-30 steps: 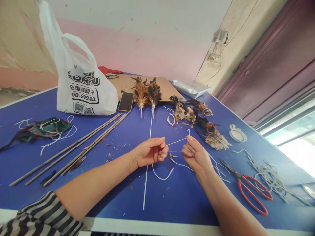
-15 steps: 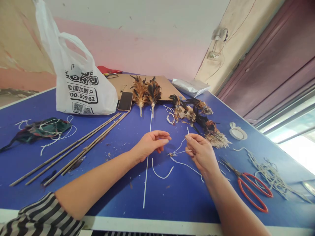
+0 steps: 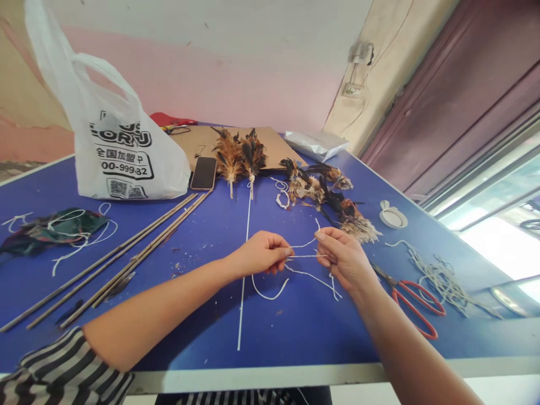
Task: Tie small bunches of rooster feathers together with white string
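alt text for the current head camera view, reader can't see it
A left hand and right hand hold white string between them over a blue table. Red-handled scissors lie right, thin sticks left, feather bundles beyond.

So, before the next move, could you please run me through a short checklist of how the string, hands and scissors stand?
1. Left hand gripping the string: ok, pinched between thumb and fingers.
2. Right hand gripping the string: ok, fingers closed on it.
3. Both strands between the hands straight: not ok; the lower runs straight, the upper curves.
4. Knot at the left fingertips: cannot tell, the fingers hide that spot.
5. Scissors on the table, out of the hands: ok, beside the right forearm.
6. Sticks apart from the left hand: ok, they lie to its left.
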Motion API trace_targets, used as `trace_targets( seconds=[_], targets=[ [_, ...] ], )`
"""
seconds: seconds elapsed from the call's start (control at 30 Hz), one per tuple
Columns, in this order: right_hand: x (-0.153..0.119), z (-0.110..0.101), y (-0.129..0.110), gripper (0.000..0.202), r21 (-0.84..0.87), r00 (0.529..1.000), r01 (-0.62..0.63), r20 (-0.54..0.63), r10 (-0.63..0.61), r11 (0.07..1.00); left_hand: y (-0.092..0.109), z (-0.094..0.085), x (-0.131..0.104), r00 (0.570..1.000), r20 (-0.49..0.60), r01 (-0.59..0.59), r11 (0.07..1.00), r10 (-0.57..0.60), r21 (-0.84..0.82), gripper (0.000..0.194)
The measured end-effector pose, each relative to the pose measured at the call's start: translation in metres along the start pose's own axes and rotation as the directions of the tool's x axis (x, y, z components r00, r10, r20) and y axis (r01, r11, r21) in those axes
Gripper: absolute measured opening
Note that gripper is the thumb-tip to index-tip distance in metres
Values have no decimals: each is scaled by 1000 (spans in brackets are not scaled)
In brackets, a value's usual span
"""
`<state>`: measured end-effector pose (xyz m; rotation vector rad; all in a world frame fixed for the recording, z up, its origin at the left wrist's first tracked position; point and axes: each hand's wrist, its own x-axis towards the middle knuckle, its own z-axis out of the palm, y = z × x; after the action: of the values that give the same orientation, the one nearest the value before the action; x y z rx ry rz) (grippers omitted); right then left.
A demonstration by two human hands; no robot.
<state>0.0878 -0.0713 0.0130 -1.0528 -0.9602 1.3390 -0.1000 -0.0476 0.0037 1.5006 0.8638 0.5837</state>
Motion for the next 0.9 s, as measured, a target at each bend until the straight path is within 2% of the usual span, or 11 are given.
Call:
trace_targets(
  seconds=[0.13,0.23,0.3,0.37,0.47,0.53,0.6,0.77,0.83,0.9],
  targets=[
    [-8,-22,-2,21,-7,998,-8,-66,7,1000,8,5,21,997,67,-59,972,45,229,23],
    [-16,-44,5,22,-46,993,6,-114,-11,999,5,13,44,987,127,-143,906,101,398,20],
    [-22,-59,10,22,-155,989,13,-143,-36,988,1,20,58,962,198,-266,799,186,540,18],
    [-30,-71,14,21,-358,985,34,-146,-92,933,-3,27,70,912,272,-409,646,307,644,16],
    [-43,-81,16,11,-650,977,153,-15,-214,744,-8,31,80,840,380,-530,435,387,728,19],
    [-48,-84,17,5,-732,959,261,120,-258,629,-12,31,81,815,435,-563,343,382,752,21],
    [-50,-86,19,5,-756,937,336,209,-279,562,-17,29,80,802,468,-578,282,371,766,19],
    [-52,-89,23,11,-777,908,413,315,-275,475,-26,28,73,807,479,-563,204,346,801,19],
    [-55,-91,20,16,-795,904,428,364,-225,430,-28,29,71,823,455,-544,243,341,803,19],
    [-59,-95,15,24,-815,905,425,389,-171,394,-28,29,69,855,401,-505,349,330,790,21]
  ],
)
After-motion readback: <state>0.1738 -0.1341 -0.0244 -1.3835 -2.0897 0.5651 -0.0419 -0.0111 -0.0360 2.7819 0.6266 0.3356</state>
